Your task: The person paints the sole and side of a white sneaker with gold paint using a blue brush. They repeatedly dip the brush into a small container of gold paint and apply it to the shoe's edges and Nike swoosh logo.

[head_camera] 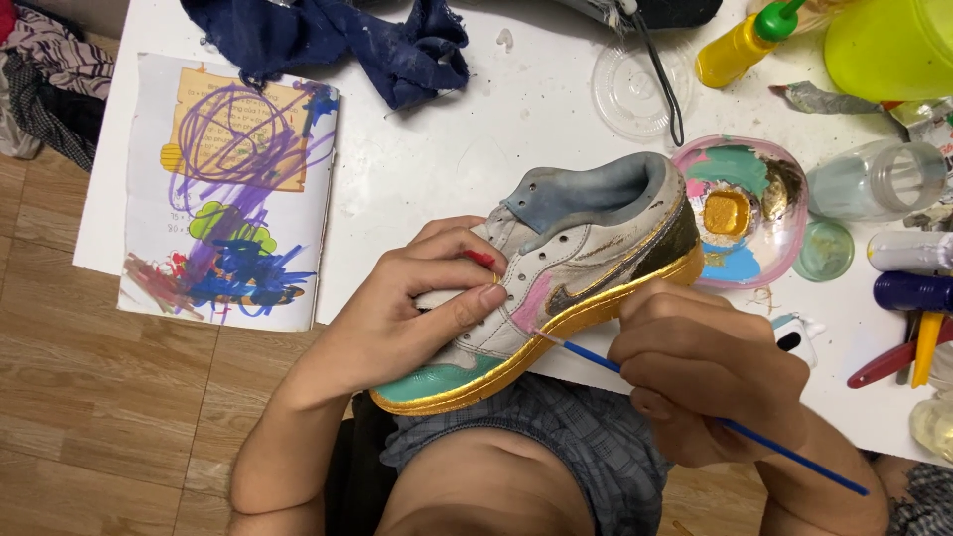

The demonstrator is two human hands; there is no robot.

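Sneaker of worn white leather [556,288], with a gold-painted sole edge, teal toe and pink side patch, lay tilted at the white table [447,159] edge over the person's lap. Left hand [417,298] gripped its upper; right hand [710,372] pinched a thin blue paintbrush [685,407], tip touching the pink patch. A paint-smeared clear dish [740,208] sat just beside the heel.

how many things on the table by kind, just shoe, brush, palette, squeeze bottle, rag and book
shoe: 1
brush: 1
palette: 1
squeeze bottle: 1
rag: 1
book: 1
Total: 6
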